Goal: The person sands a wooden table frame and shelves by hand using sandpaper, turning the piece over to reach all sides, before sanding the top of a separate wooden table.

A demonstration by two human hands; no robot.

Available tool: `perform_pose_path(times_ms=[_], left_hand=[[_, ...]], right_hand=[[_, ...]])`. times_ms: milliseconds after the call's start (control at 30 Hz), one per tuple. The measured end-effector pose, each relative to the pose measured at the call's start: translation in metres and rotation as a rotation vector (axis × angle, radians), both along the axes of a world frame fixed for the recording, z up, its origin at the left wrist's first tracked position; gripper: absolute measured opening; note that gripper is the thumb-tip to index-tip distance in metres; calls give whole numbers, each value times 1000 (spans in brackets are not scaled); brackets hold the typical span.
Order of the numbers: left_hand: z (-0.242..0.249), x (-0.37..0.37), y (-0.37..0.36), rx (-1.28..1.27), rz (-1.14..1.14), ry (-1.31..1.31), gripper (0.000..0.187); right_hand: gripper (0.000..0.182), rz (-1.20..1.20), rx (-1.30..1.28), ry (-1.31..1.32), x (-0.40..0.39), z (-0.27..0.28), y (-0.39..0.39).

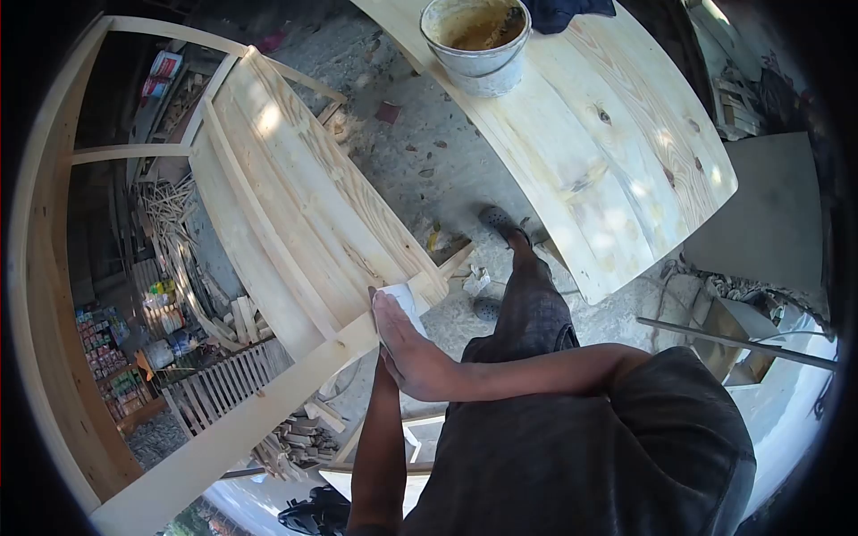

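Note:
My right hand reaches across from the right and presses on a white sheet-like piece at the near corner of a wooden frame. Its fingers are together along the white piece, which looks like folded paper or sandpaper; the exact kind does not show. My left forearm comes up from below. The left hand is mostly hidden behind the right one, at the edge of a pale wooden rail. That rail meets the end of a panel of pale boards, close under both hands.
A dirty white bucket stands on a second wooden panel, beside dark cloth. Tall frame posts rise at left. Wood scraps lie below the rail. A metal bar crosses at right. My shod foot stands between the panels.

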State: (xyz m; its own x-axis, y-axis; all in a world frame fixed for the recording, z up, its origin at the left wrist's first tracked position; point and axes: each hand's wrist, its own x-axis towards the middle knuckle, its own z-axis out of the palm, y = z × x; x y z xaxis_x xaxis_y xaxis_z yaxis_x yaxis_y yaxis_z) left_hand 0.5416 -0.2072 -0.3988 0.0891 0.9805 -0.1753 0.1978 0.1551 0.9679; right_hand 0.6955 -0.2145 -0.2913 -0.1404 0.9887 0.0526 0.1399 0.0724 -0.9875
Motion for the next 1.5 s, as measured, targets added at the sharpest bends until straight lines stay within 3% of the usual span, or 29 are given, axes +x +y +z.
perform_pose_path(times_ms=[33, 67, 133, 200, 233, 267, 333, 367, 433, 467, 567, 600, 733, 800, 900, 1000, 1033, 1100, 1167, 1200, 1233, 1267, 1333, 1400, 1433, 1500], left_hand=[[22, -1, 5, -243, 9, -181, 57], [44, -1, 9, -489, 59, -339, 57], [92, 3, 15, -435, -43, -130, 50], [154, -8, 11, -480, 92, -272, 44], [177, -22, 11, -308, -106, -363, 33], [218, -9, 10, -143, -174, -321, 46], [292, 9, 13, 76, -194, -252, 87], [318, 16, 18, 185, -166, -249, 93], [348, -2, 42, 407, -88, -396, 98], [360, -15, 54, 513, -47, -503, 98], [359, 8, 96, 385, -535, -489, 88], [358, 6, 97, 318, -509, -552, 80], [356, 16, 91, 352, -444, -545, 74], [353, 18, 90, 376, -387, -535, 75], [354, 14, 89, 410, -356, -505, 77], [354, 13, 89, 411, -362, -515, 76], [353, 11, 89, 411, -365, -528, 76], [351, 12, 90, 409, -365, -527, 76], [353, 16, 89, 413, -359, -496, 75], [354, 16, 89, 417, -353, -489, 76], [354, 15, 90, 421, -349, -486, 76], [354, 14, 88, 423, -340, -482, 76], [354, 14, 87, 426, -350, -494, 77], [349, 16, 90, 428, -358, -508, 77], [351, 15, 91, 427, -361, -503, 77], [355, 13, 87, 411, -363, -490, 74]], right_hand=[[87, 6, 65, -24, 0, 10, -5], [84, -23, -34, -68, -3, -10, -11], [78, -80, -220, -146, -8, -84, 0], [73, -4, -340, -165, -4, -108, 19], [70, 31, -397, -177, 0, -112, 27], [66, 4, -400, -150, 14, -59, 24], [64, -75, -15, -228, 1, -15, 1], [63, -102, 184, -258, 1, 10, -10], [62, -198, 181, -283, -7, -9, -11], [61, -197, 22, -267, -14, -33, -9], [58, -47, -306, -345, 5, -85, 17], [56, 21, -404, -390, 12, -90, 20], [58, -154, 38, -498, -10, -45, 5], [58, -307, 202, -526, -22, -50, -2], [55, 12, -405, -316, 13, -108, 28], [55, -161, -142, -482, -20, -83, 17], [55, -171, 45, -506, -12, -43, 7], [56, -256, 255, -290, -8, -4, -9], [59, -302, 213, -534, -14, -48, -5], [62, -228, 0, -588, -23, -90, 2], [61, -85, -249, -452, -12, -118, 15], [59, -49, -340, -372, -5, -118, 22], [58, -95, -247, -333, -4, -92, 22], [58, -241, 129, -430, -14, -34, 2], [56, -294, 271, -326, -13, -13, -6], [51, -400, 321, -264, -15, -37, -7]])
